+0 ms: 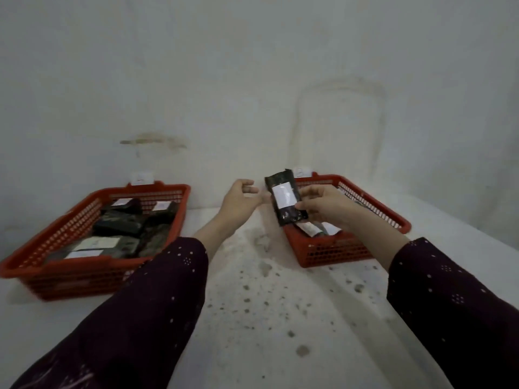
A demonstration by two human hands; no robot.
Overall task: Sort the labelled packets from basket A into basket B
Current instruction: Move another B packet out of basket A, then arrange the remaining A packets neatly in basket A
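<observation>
While I watch through the head camera, I start at the left basket [157,188], a red mesh tray on the tabletop [266,304]. It is crowded with dark packets [118,224], several showing white labels face up. A small white tag [142,178] stands behind its far rim, but I cannot read it. I take this fuller tray to be basket A, though that is a judgement from the load alone.

Next comes the left hand [238,202], raised above the tabletop between the two baskets. Its fingers [250,189] are loosely curled and hold nothing, and they sit just beside the carried packet without gripping it.

That packet [283,197] is dark with a white label facing me. It stands nearly upright, in the air at the near left corner of the right basket [331,249]. The right hand [325,204] pinches it by its right edge, thumb low and the other fingertips higher.

Inside the right basket I can see only a few packets [311,228], lying near the front wall, partly hidden by the wrist. A second white tag [302,172] stands behind this basket and is also unreadable.

By my reading the sort is at an early stage. A handful of packets have arrived, one is on its way, and the bulk of the pile on the left is left to move. The carried packet has yet to be set down inside.
</observation>
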